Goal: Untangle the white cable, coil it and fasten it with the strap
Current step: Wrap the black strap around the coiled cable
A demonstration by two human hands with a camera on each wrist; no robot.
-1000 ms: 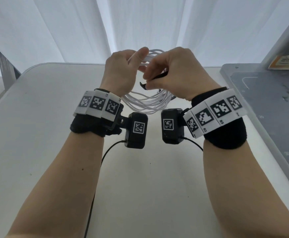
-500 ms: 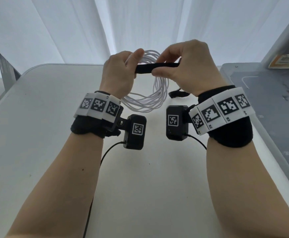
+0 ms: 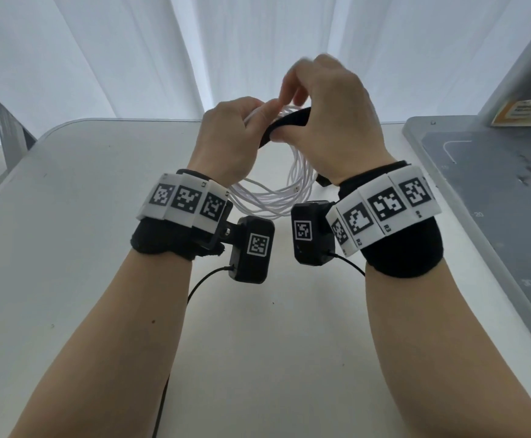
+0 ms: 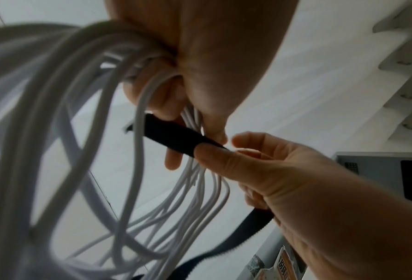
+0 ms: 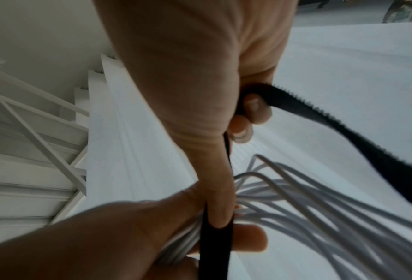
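The white cable (image 3: 273, 200) hangs as a loose coil of several loops above the white table (image 3: 68, 248). My left hand (image 3: 229, 137) grips the top of the coil, with the strands bunched between its fingers (image 4: 156, 91). A black strap (image 3: 284, 123) lies across that bunch. My right hand (image 3: 330, 121) pinches the strap beside the left fingers, thumb pressed on it (image 4: 214, 157). In the right wrist view the strap (image 5: 214, 250) runs under my thumb, and its free tail (image 5: 343, 132) curves away past my curled fingers. The cable loops (image 5: 319, 208) fan out below.
A grey panel (image 3: 485, 200) with markings stands along the table's right side, with an orange label (image 3: 523, 113) at its back. White curtains (image 3: 257, 42) hang behind the table. A metal frame leg (image 3: 2, 121) shows at far left. Thin black wires (image 3: 201, 286) trail from the wrist cameras.
My right hand has risen and turned over the top of the coil, carrying the strap from a flat stretch between both hands into a curve over the bunch. The left hand keeps its hold.
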